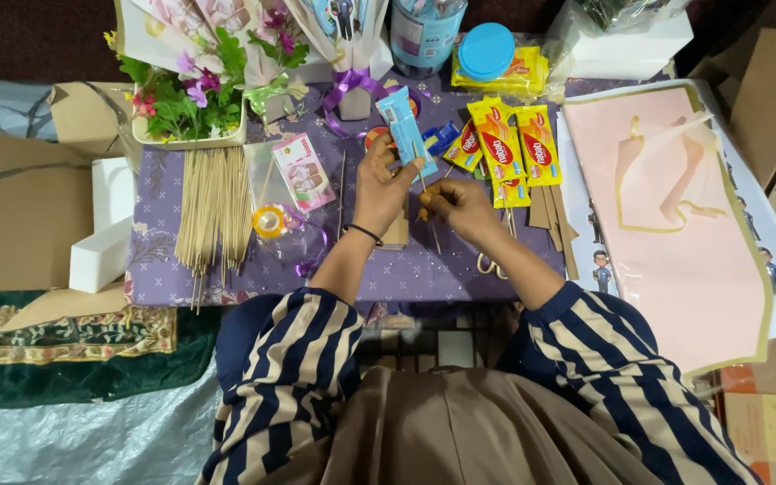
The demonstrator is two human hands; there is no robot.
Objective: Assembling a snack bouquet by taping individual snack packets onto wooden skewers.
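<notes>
My left hand (379,190) holds a light-blue snack packet (404,131) upright over the purple table (165,208). My right hand (458,206) pinches a thin wooden skewer (433,232) against the packet's lower back. Both hands meet at the table's middle, thumbs nearly touching. A black band circles my left wrist. My sleeves are striped navy and tan.
A bundle of wooden skewers (214,208) lies left, beside a tape roll (268,221) and a pink packet (304,171). Yellow snack packets (514,144) lie right, pink wrapping paper (675,224) further right. A flower pot (192,99), white foam blocks (105,224), cardboard and a blue-lidded jar (485,49) surround them.
</notes>
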